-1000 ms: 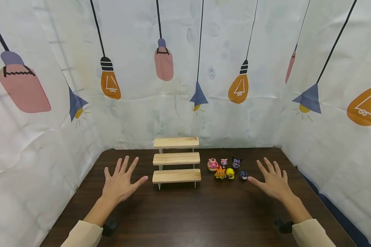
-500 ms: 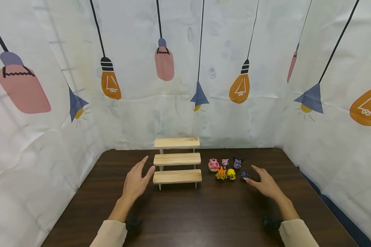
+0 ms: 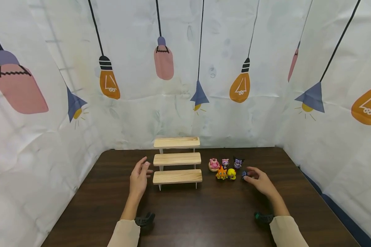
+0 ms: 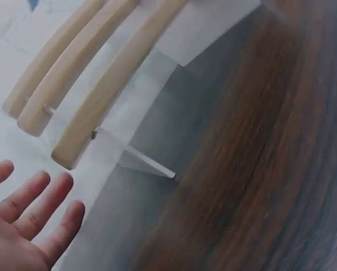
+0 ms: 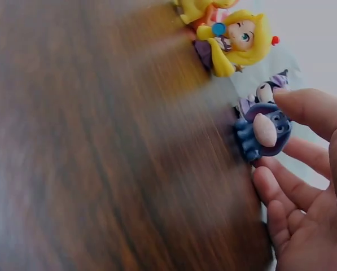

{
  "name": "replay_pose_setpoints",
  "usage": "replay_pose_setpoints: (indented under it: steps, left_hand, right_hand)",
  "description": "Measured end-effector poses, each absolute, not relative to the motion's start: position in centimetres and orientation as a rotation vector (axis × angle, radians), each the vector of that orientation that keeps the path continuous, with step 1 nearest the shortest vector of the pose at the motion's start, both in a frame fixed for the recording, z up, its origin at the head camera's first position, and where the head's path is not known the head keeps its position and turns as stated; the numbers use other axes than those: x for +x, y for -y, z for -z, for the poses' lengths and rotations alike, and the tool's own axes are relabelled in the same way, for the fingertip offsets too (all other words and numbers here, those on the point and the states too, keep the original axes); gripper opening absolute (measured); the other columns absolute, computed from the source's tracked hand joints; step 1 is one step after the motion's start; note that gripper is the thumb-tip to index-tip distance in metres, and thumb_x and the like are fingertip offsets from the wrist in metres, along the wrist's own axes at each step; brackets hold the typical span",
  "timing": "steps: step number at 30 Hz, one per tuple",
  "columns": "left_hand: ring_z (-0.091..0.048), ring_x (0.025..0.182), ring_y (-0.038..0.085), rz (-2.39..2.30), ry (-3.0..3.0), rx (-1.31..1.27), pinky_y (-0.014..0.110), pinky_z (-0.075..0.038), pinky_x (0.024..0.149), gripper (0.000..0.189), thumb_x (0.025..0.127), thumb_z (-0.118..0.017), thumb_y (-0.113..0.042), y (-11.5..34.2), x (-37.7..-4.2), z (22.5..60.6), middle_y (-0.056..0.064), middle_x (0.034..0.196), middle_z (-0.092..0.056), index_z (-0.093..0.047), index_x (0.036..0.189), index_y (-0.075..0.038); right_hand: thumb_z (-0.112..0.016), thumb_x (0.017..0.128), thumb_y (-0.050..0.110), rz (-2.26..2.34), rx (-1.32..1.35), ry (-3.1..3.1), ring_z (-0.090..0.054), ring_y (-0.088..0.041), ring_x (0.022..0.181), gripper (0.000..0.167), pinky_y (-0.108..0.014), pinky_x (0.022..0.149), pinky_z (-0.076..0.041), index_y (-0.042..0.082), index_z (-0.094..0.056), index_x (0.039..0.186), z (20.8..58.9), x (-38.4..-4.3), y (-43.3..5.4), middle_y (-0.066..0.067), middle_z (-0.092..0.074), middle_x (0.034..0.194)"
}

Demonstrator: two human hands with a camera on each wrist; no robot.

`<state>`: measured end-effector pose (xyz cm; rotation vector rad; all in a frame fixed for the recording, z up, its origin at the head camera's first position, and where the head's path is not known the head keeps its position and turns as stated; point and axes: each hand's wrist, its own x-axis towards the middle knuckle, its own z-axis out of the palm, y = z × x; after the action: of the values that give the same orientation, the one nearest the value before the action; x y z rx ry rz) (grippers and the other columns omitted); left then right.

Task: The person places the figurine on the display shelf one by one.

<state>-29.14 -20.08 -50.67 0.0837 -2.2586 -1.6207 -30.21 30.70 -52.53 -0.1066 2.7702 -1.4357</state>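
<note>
My right hand [image 3: 262,182] is at a small blue donkey figurine [image 5: 263,132] standing on the table. In the right wrist view its thumb [image 5: 303,107] is right at the top of the donkey, and the bent index finger [image 5: 309,155] passes behind it; the index fingertip is hidden. A gap shows between thumb and fingers. My left hand [image 3: 139,176] is held beside the left end of a three-step wooden display stand [image 3: 177,176], fingers loosely bent and holding nothing. In the left wrist view those fingers [image 4: 49,195] are apart from the shelf ends.
Left of the donkey several figurines stand close together: a yellow-haired one [image 3: 231,174], an orange one [image 3: 221,173], a pink one in a round base [image 3: 214,164] and a small pink one [image 3: 225,162]. A purple-and-black figurine [image 3: 238,163] is behind the donkey. Printed cloth [image 3: 179,116] encloses the table [image 3: 188,219].
My right hand has moved left to the donkey, its spread fingers bending around it. The left hand has come right toward the stand, turned on its side, its fingers drawing together.
</note>
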Motion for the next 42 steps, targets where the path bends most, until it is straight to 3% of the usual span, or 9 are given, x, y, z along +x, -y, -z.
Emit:
replay_pose_setpoints:
  steps: [8, 14, 18, 28, 42]
  left_hand:
    - [-0.068, 0.088, 0.011, 2.001, 2.123, 0.134, 0.026, -0.06, 0.07, 0.045, 0.109, -0.049, -0.033, 19.9, -28.8, 51.7, 0.023, 0.131, -0.062, -0.051, 0.149, -0.012]
    - [-0.065, 0.078, 0.01, 2.086, 2.09, 0.147, 0.03, -0.059, 0.057, 0.043, 0.107, -0.055, -0.031, 20.1, -28.8, 52.7, 0.005, 0.114, -0.064, -0.055, 0.145, -0.012]
    - [-0.065, 0.071, 0.012, 2.137, 2.033, 0.113, 0.028, -0.057, 0.053, 0.041, 0.104, -0.06, -0.021, 20.2, -28.9, 53.2, 0.0, 0.105, -0.067, -0.057, 0.142, -0.006]
    - [-0.068, 0.064, 0.013, 2.265, 1.961, 0.074, 0.024, -0.054, 0.052, 0.039, 0.1, -0.062, -0.005, 20.2, -28.6, 53.3, -0.007, 0.09, -0.074, -0.056, 0.138, -0.001]
    - [-0.07, 0.064, 0.014, 2.272, 1.997, 0.071, 0.024, -0.055, 0.055, 0.043, 0.096, -0.069, -0.005, 20.5, -28.3, 53.6, -0.006, 0.088, -0.073, -0.056, 0.137, 0.0]
  right_hand:
    - [-0.071, 0.098, 0.031, 1.506, -0.073, -2.727, -0.056, -0.025, 0.105, 0.057, -0.03, 0.079, -0.052, 0.006, -0.053, 0.146, 52.7, -30.6, -30.6, -0.025, -0.057, 0.139]
    - [-0.07, 0.098, 0.03, 1.512, -0.07, -2.727, -0.055, -0.024, 0.103, 0.055, -0.03, 0.079, -0.052, 0.007, -0.055, 0.145, 52.7, -30.9, -30.3, -0.025, -0.056, 0.14]
    - [-0.07, 0.099, 0.029, 1.507, -0.061, -2.733, -0.056, -0.024, 0.104, 0.053, -0.029, 0.079, -0.051, 0.007, -0.055, 0.145, 52.7, -30.9, -30.3, -0.026, -0.054, 0.143]
    - [-0.07, 0.099, 0.03, 1.505, 0.003, -2.757, -0.056, -0.024, 0.1, 0.05, -0.03, 0.077, -0.049, 0.01, -0.058, 0.144, 52.9, -30.2, -30.3, -0.026, -0.055, 0.144]
    - [-0.071, 0.098, 0.035, 1.539, 0.034, -2.753, -0.057, -0.027, 0.107, 0.052, -0.03, 0.08, -0.05, 0.012, -0.06, 0.143, 53.0, -29.9, -29.9, -0.025, -0.055, 0.145]
